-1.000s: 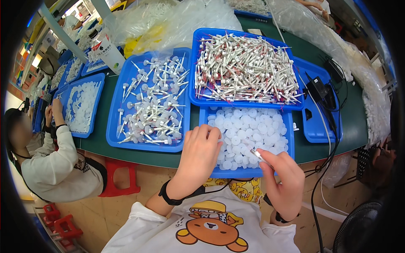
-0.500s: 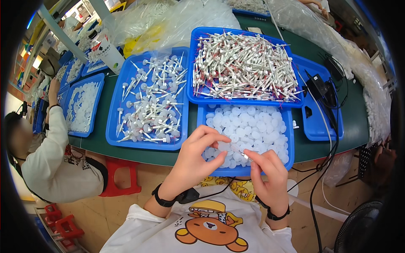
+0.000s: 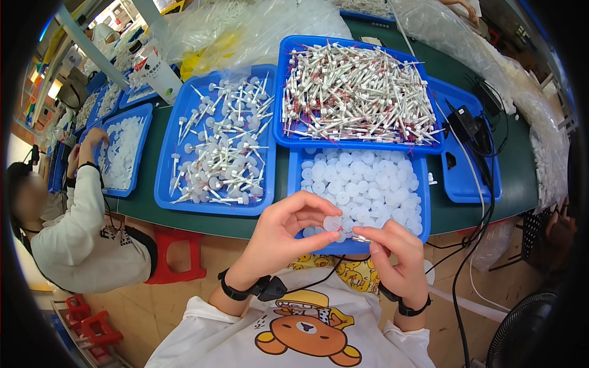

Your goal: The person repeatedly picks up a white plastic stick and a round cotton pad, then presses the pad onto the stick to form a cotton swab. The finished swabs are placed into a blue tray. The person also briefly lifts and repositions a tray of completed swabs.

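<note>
Head view shows the person's left hand [image 3: 288, 236] pinching a small white disc [image 3: 332, 224] between thumb and fingers, just over the near rim of the blue tray of discs [image 3: 423, 208]. The right hand [image 3: 396, 257] grips a thin white stick [image 3: 359, 238] between thumb and forefinger, with its free end at the disc; whether the tip has entered the disc cannot be told at this size.

The step in hand looks like fitting stick to disc. To do it well, the person would hold the disc steady by its edge, keep its centre clear of the fingertips, line the stick up with the centre, and push along its length rather than sideways, since so thin a stick would probably bend or slip off. Gripping the stick close to its tip should give better control.

The stick's long axis lies nearly level, running left to right across the picture, tilted slightly up toward the left. Its working end points left, at the disc; the other end is hidden in the right hand. The disc is seen almost face-on.

Beyond the disc tray sits a tray of loose sticks [image 3: 356, 92]; to the left, a tray of assembled pieces [image 3: 221, 153]. Another person's sleeve [image 3: 73, 227] reaches a further tray at far left.
</note>
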A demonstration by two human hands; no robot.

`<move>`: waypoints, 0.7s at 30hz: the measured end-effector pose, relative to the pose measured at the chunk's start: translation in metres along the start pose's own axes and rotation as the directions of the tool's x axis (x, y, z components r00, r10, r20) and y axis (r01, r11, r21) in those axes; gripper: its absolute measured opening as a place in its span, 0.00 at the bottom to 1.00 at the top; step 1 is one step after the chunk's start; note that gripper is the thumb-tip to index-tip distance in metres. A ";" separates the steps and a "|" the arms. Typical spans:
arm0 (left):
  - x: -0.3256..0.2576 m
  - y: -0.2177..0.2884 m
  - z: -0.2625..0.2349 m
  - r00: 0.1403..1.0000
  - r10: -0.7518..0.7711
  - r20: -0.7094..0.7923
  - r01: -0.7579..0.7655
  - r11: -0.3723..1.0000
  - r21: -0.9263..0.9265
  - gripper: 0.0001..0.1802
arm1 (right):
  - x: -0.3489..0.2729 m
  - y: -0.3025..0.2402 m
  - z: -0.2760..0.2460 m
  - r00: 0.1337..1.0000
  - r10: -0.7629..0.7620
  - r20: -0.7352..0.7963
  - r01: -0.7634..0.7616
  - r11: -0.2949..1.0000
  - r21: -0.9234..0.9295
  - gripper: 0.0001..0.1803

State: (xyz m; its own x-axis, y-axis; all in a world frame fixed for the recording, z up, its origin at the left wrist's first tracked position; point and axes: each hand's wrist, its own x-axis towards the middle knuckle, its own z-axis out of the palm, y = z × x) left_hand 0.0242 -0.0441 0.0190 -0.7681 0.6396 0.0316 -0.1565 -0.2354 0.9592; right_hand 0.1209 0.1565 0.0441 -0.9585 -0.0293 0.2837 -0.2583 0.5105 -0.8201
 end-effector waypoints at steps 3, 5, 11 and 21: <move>0.001 -0.001 -0.002 0.999 0.037 0.004 -0.037 0.998 0.060 0.17 | 0.000 -0.001 -0.001 0.997 0.073 -0.006 -0.072 0.997 0.015 0.19; 0.001 -0.001 -0.003 0.998 0.059 0.014 -0.060 0.993 0.106 0.17 | 0.001 -0.002 -0.002 0.997 0.082 -0.005 -0.082 0.997 0.010 0.18; 0.003 0.000 -0.004 0.997 0.055 0.047 -0.062 0.985 0.163 0.18 | 0.005 0.001 -0.006 1.000 -0.014 0.018 0.017 0.990 -0.141 0.20; 0.009 -0.011 0.003 0.999 0.020 0.029 -0.023 0.995 0.100 0.18 | 0.008 0.001 0.002 0.950 -0.312 -0.006 0.296 0.907 -0.300 0.22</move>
State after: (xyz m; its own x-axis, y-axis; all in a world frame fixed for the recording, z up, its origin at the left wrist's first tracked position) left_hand 0.0209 -0.0338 0.0097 -0.7529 0.6555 0.0591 -0.0758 -0.1755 0.9816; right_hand 0.1130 0.1554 0.0447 -0.8296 -0.1819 0.5279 -0.4814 0.7120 -0.5112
